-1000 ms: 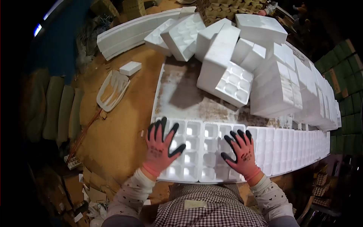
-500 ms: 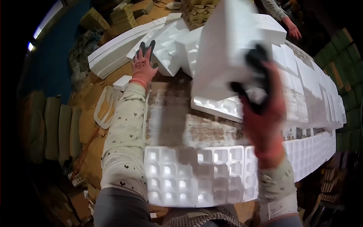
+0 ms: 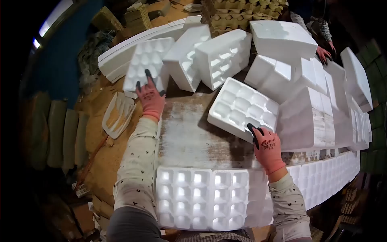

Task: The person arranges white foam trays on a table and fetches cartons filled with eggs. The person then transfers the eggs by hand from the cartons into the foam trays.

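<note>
Touching 2 white foam trays (image 3: 243, 105), hands (image 3: 151, 96) apart.

From here I see the person's left hand (image 3: 151, 97) and right hand (image 3: 267, 150) in 2 coral-pink fabric gloves (image 3: 154, 105) with black fingertips (image 3: 148, 74) and dark printed lettering (image 3: 271, 143) on their backs. The 2 off-white cloth sleeves (image 3: 137, 157) carry small dark motifs; a plain grey upper sleeve (image 3: 133, 226) and a dark-and-white checked fabric garment (image 3: 217, 236) show below.
</note>
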The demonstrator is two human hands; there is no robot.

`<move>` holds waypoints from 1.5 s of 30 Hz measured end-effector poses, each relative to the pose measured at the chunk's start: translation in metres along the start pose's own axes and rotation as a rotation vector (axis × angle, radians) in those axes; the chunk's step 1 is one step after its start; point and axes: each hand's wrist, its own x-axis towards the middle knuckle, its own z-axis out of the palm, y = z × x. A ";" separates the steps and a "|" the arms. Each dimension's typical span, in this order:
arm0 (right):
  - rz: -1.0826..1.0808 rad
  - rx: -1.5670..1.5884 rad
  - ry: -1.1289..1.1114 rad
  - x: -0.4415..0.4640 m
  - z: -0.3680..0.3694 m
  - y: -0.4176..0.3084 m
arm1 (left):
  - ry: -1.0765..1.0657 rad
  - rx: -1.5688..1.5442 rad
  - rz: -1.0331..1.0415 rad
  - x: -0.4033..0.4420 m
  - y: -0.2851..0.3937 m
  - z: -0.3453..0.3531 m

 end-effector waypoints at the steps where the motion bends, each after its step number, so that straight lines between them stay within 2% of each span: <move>1: 0.038 0.060 0.000 -0.003 -0.015 -0.011 | 0.085 -0.015 -0.041 -0.004 -0.001 -0.015; 4: 0.106 0.152 0.019 0.001 -0.052 -0.046 | 0.288 0.172 0.072 0.012 -0.015 -0.032; 8: 0.296 -0.029 -0.166 0.014 -0.012 -0.058 | 0.128 0.357 0.285 0.048 0.014 -0.047; 9: 0.392 -0.109 -0.429 0.025 -0.010 -0.063 | 0.087 0.379 0.307 0.054 0.019 -0.042; 11: 0.333 -0.204 -0.470 0.051 -0.032 -0.086 | 0.076 0.366 0.308 0.056 0.028 -0.046; 13: 0.256 0.047 -0.238 0.088 -0.023 -0.094 | 0.104 0.334 0.326 0.055 0.030 -0.040; 15: 0.135 0.180 0.176 0.146 0.025 -0.088 | 0.111 0.313 0.331 0.051 0.029 -0.039; 19: 0.377 0.211 0.232 0.236 0.067 -0.089 | 0.024 0.225 0.227 0.044 0.015 -0.053; 21: 0.089 0.375 0.313 0.247 0.077 -0.077 | -0.042 0.199 0.173 0.048 -0.007 -0.054; 22: 0.045 0.485 0.368 0.246 0.071 -0.079 | -0.020 0.199 0.207 0.048 -0.022 -0.053; 25: -0.092 0.282 0.157 0.200 0.044 -0.099 | -0.125 0.206 0.174 0.051 -0.046 -0.047; 27: -0.122 0.288 -0.045 0.164 0.036 -0.107 | -0.171 0.279 0.183 0.056 -0.045 -0.039; 29: -0.183 -0.032 0.097 0.136 0.052 -0.101 | -0.182 0.268 0.197 0.057 -0.031 -0.033; 30: -0.125 -0.045 -0.024 0.134 0.055 -0.098 | -0.206 0.237 0.180 0.063 -0.025 -0.033; 33: 0.030 0.366 0.107 0.154 0.066 -0.088 | -0.309 0.006 0.195 0.069 -0.013 -0.024; 34: -0.037 0.343 0.257 0.159 0.051 -0.092 | -0.356 0.033 0.141 0.062 -0.003 -0.037; 36: -0.190 0.279 0.620 0.160 0.013 -0.088 | -0.311 -0.098 0.245 0.042 -0.020 -0.038; 37: -0.202 0.158 0.846 0.162 -0.007 -0.082 | -0.283 -0.168 0.299 0.034 -0.033 -0.039; 38: -0.099 0.017 0.927 0.165 -0.027 -0.076 | -0.245 -0.144 0.377 0.018 -0.050 -0.039; 39: 0.051 -0.097 0.846 0.164 -0.043 -0.063 | -0.203 -0.122 0.452 0.002 -0.066 -0.039; 41: 0.117 -0.132 0.501 0.175 -0.041 -0.011 | -0.331 -0.058 0.461 -0.014 -0.082 -0.046; 42: 0.087 -0.131 0.398 0.176 -0.039 0.009 | -0.392 -0.025 0.460 -0.021 -0.085 -0.048; 43: 0.052 -0.130 0.297 0.174 -0.039 0.026 | -0.343 -0.069 0.426 -0.029 -0.084 -0.049; 44: -0.006 -0.143 0.460 0.172 -0.040 0.041 | -0.289 -0.110 0.389 -0.033 -0.082 -0.050; 45: -0.051 0.100 0.532 0.172 -0.049 0.057 | -0.235 -0.150 0.351 -0.036 -0.079 -0.048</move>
